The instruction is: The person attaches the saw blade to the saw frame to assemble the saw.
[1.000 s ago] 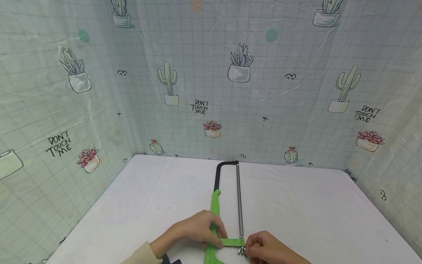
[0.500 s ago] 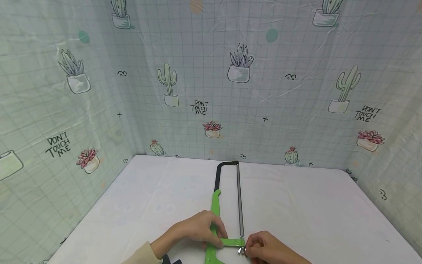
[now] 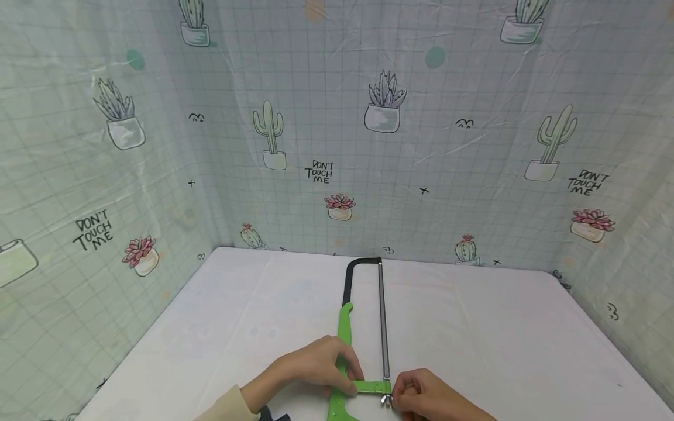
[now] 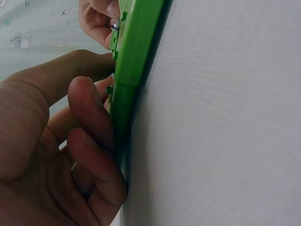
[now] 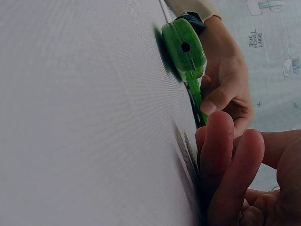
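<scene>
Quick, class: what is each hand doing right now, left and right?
Left hand: grips the green handle of the hacksaw, holding it against the table.
Right hand: pinches the wing nut at the blade's near end.

Makeshift recording booth rather than a real workshop, a white-covered table [image 3: 474, 327] enclosed on three sides by creased plastic sheeting [image 3: 158, 146], printed with potted cacti and "DON'T TOUCH ME", no benches, shelves or fittings seen, only a green hacksaw [image 3: 363, 327] laid out.
</scene>
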### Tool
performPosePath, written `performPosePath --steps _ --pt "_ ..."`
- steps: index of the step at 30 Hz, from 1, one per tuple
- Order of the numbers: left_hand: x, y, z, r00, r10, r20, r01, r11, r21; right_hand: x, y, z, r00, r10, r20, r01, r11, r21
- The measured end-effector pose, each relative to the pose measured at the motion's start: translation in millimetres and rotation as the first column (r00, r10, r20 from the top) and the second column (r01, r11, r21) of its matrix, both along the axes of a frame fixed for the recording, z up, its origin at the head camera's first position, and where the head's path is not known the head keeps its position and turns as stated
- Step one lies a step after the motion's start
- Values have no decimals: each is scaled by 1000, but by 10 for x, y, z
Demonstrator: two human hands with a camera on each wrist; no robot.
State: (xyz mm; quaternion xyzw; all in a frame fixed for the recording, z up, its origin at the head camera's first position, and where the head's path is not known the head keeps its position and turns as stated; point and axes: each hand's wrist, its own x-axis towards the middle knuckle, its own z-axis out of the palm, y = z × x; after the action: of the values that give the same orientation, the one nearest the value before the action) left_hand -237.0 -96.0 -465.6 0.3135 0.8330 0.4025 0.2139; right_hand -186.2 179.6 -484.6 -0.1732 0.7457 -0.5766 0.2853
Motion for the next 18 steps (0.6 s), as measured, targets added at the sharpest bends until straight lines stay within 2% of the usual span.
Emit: performPosePath --steps 18 --pt "20 5 -4 1000 8 13 -8 1000 3 2 -24 5 999 -27 34 27 999 19"
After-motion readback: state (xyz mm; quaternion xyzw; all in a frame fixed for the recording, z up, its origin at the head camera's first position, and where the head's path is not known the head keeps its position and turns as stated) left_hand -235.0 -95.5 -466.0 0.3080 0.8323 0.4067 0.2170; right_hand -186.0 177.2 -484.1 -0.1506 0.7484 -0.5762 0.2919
